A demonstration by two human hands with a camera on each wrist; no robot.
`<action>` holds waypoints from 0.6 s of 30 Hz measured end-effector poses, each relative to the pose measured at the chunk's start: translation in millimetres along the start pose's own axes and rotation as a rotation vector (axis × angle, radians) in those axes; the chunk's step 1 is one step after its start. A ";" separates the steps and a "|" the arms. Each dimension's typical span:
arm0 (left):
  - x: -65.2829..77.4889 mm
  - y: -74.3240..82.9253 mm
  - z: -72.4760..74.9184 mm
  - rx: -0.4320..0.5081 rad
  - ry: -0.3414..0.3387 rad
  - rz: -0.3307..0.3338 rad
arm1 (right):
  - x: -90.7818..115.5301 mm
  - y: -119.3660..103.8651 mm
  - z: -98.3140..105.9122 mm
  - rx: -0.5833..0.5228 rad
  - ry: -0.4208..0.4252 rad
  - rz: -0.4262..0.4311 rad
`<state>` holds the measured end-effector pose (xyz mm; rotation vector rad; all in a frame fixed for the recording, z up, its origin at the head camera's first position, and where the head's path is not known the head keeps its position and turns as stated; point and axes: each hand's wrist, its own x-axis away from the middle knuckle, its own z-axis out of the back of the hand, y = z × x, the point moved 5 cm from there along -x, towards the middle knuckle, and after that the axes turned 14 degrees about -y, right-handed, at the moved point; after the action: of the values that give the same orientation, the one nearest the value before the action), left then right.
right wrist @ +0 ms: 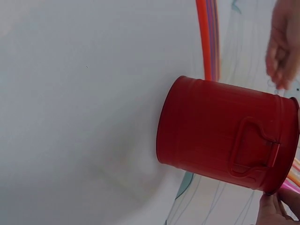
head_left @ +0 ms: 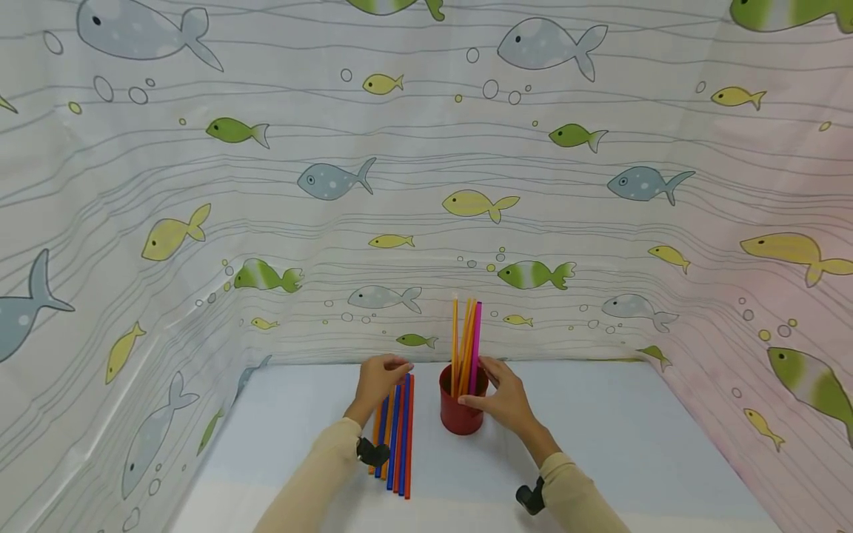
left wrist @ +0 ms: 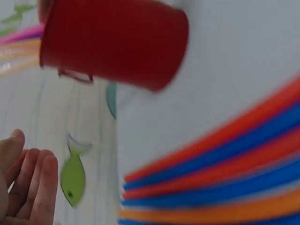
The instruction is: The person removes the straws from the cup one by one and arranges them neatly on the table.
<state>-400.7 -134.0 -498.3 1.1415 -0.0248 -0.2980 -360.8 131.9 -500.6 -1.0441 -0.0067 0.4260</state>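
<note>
A red metal cup [head_left: 461, 420] with a wire side handle stands upright on the table. Several yellow-orange straw-like sticks [head_left: 466, 348] and a pink one [head_left: 476, 344] rise out of it. My right hand [head_left: 506, 398] holds the cup at its rim, thumb on the near side and fingers around the right; the right wrist view shows fingertips [right wrist: 272, 208] at the rim. To the cup's left, red, blue and orange sticks [head_left: 400, 451] lie side by side. Above their far ends hovers my left hand [head_left: 380, 383], fingers [left wrist: 44, 187] loosely bent with nothing between them.
A white table [head_left: 600, 444] spreads under everything. Fish-printed sheeting [head_left: 426, 148] rises behind it and along both sides. Dark wrist devices [head_left: 373, 451] sit at both sleeve cuffs.
</note>
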 end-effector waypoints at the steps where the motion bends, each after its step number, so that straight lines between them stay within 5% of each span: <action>1: -2.4 7.4 -5.3 0.019 -0.018 -0.024 | -0.2 0.8 -0.1 0.002 -0.002 -0.005; 8: -12.0 44.3 -40.8 0.003 -0.124 -0.131 | -1.0 2.1 -0.3 0.003 -0.003 -0.004; 14: -17.4 63.1 -59.0 -0.159 -0.065 -0.223 | -0.7 0.8 -0.3 0.016 -0.003 -0.003; 18: -21.4 72.0 -70.3 -0.174 -0.064 -0.268 | -1.0 1.0 -0.3 0.013 0.000 -0.006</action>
<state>-393.4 -38.6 -460.5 0.9622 0.0970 -0.5645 -362.0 131.7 -501.4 -1.0308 -0.0069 0.4198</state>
